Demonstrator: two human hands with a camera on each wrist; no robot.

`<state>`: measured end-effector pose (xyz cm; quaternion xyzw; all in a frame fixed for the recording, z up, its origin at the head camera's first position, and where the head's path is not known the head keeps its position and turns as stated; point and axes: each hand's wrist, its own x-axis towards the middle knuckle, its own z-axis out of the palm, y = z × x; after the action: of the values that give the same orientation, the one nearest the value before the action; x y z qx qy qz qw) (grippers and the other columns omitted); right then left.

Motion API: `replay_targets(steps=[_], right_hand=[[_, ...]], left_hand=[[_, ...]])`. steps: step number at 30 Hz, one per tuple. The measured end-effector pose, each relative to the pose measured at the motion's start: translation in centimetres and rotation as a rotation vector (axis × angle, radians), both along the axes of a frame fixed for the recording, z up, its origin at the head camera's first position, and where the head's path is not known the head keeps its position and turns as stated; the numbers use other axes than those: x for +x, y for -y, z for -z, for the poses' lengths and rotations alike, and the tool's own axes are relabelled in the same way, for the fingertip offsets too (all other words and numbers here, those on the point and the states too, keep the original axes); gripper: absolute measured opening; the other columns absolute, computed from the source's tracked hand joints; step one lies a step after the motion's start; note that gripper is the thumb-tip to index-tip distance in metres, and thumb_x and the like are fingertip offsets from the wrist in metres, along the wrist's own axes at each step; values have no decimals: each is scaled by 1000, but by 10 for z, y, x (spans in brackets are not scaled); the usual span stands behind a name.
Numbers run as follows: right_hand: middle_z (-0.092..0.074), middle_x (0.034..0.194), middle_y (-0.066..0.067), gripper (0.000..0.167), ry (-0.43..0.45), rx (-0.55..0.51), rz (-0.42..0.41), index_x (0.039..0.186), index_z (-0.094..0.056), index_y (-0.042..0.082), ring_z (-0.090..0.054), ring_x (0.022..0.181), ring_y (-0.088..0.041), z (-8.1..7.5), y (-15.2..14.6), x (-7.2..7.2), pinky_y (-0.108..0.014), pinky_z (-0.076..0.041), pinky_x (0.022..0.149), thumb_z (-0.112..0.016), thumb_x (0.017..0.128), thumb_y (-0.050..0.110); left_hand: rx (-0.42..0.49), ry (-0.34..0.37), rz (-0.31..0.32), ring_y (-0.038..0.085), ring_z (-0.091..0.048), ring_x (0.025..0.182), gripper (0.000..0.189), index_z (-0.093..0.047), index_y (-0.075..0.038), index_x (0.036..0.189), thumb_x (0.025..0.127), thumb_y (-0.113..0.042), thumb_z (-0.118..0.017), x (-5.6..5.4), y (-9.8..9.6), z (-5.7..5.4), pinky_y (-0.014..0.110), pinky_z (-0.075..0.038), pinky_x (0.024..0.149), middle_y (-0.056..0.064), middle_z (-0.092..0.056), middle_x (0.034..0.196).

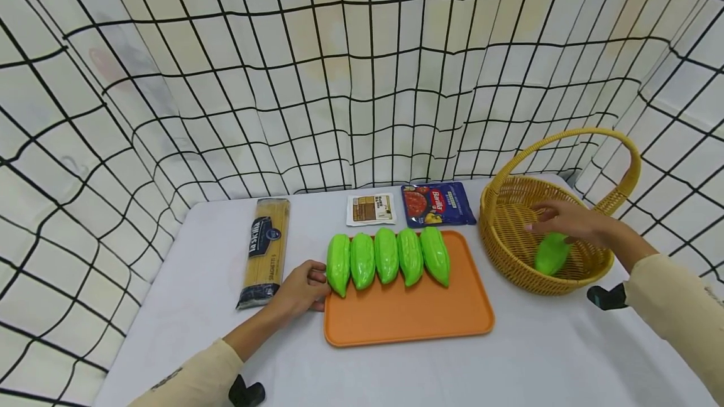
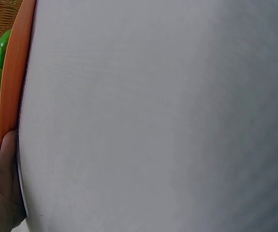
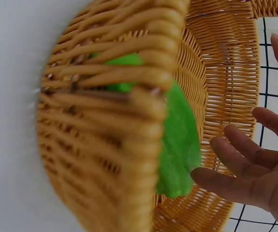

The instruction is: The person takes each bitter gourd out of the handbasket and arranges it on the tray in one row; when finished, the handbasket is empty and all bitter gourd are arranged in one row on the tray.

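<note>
Several glossy green, ridged, tapered fake vegetables (image 1: 386, 256) lie side by side along the far half of an orange tray (image 1: 407, 316). My left hand (image 1: 303, 284) holds the tray's left edge beside the leftmost one; in the left wrist view its fingers (image 2: 7, 159) lie at the orange rim. Over a wicker basket (image 1: 506, 265) at the right, my right hand (image 1: 568, 225) has its fingers spread and nothing in them. Inside the basket lies another green vegetable (image 1: 551, 255), partly under the hand. In the right wrist view a fingertip overlaps the edge of this green vegetable (image 3: 180, 145).
A spaghetti pack (image 1: 266, 250) lies left of the tray. Behind the tray are a small white-and-brown packet (image 1: 371, 209) and a blue Barilla pouch (image 1: 438, 204). The basket's tall handle (image 1: 565, 134) arches up, and black netting (image 1: 367, 80) over white walls surrounds the white table (image 1: 209, 281).
</note>
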<state>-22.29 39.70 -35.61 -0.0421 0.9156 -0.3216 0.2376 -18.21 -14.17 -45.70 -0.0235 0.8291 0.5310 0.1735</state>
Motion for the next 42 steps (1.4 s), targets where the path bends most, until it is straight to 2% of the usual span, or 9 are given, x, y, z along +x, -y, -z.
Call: replay_targets(steps=[7,13,18,24,29,34,42], right_hand=[[-31,152,-38,82,16,0,-41,155,-22,-1,-40,134,-56,0,5,-16,-60,-55,94,-57,99,48],[-32,153,-35,80,42,-28,-64,155,-23,-1,-38,138,-53,-1,3,-24,-61,-52,99,-57,100,46],[-25,156,-35,81,100,-27,-68,156,-21,0,-32,140,-55,-5,-8,-28,-62,-51,101,-56,100,46],[-14,157,-37,85,195,1,-37,157,-15,0,-19,142,-61,-9,-25,-29,-68,-47,102,-55,100,48],[-9,158,-39,88,270,-18,-22,158,-9,-1,-12,143,-62,-4,-29,-29,-70,-46,102,-54,100,48],[-2,158,-38,89,235,-35,-26,158,-11,0,-11,142,-63,6,-22,-32,-71,-47,100,-57,99,47],[-8,160,-34,88,161,-42,-63,159,-14,2,-21,142,-60,11,-1,-44,-66,-49,101,-61,98,46]], left_hand=[[10,-3,6,21,-62,95,51,-49,0,137,89,-3,-66,0,0,0,32,-64,68,15,-55,115],[9,-4,3,21,-63,95,50,-49,0,136,89,-3,-66,0,1,0,32,-64,68,14,-55,115],[10,5,3,21,-63,95,50,-49,0,137,89,-4,-66,1,1,0,32,-64,68,14,-55,115],[12,4,4,21,-63,95,50,-49,0,137,89,-3,-66,1,1,0,32,-64,68,14,-55,115],[4,2,-2,21,-62,93,50,-49,0,136,89,-3,-66,1,2,-1,32,-64,68,14,-54,114],[0,0,-1,20,-62,91,50,-50,-1,136,90,-4,-66,1,2,-2,32,-64,68,13,-54,113],[12,2,-2,20,-63,92,51,-49,0,136,89,-3,-66,0,1,0,32,-64,67,14,-55,114]])
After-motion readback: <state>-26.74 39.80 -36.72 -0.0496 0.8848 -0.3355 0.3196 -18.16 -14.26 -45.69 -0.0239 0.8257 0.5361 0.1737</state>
